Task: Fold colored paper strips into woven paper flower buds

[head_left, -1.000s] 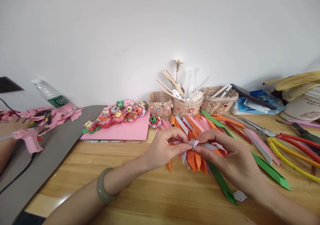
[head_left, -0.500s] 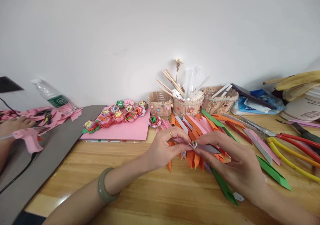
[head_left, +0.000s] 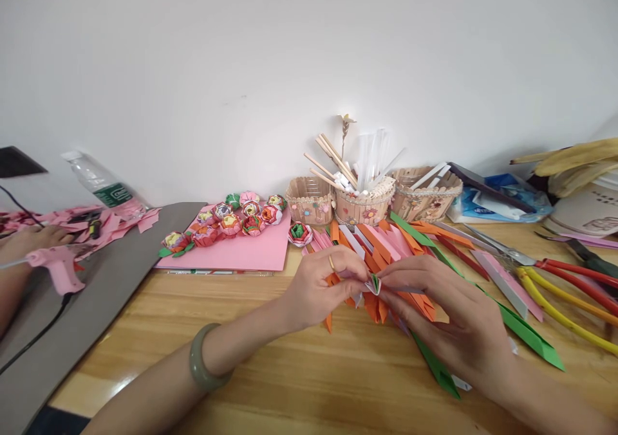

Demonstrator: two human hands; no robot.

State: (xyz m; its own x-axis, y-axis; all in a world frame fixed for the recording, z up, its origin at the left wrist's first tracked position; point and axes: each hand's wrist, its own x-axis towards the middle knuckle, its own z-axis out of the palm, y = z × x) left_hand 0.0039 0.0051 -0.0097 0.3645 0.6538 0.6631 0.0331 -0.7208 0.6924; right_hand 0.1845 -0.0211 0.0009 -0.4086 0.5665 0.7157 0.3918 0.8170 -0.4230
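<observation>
Small folded paper (head_left: pixel 374 285), white outside with green inside, is up between both hands, over the strip pile. Left hand (head_left: pixel 321 287) pinches it thumb to finger; right hand (head_left: pixel 454 313) has its other side in a narrow pinch. Fingertips cover most of the piece.

Right below and behind: pile of folded strips (head_left: pixel 379 309), mainly orange, pink and white. Hands block part of it. Long green strip (head_left: pixel 434 364) runs out under the right hand, toward the near side of the table (head_left: pixel 270 364).

Behind the pile, against the wall, three decorated baskets in a row; middle basket (head_left: pixel 365 210) is crammed with sticks. Left of those, paper flowers (head_left: pixel 230 225) sit on a pink sheet (head_left: pixel 251 252). Yellow-handled scissors (head_left: pixel 555 303) take up the right side, by the red-handled ones.

Far left: pink glue gun (head_left: pixel 55 268), bottle (head_left: pixel 103 184), and a co-worker's hand (head_left: pixel 36 242) near pink scraps.
</observation>
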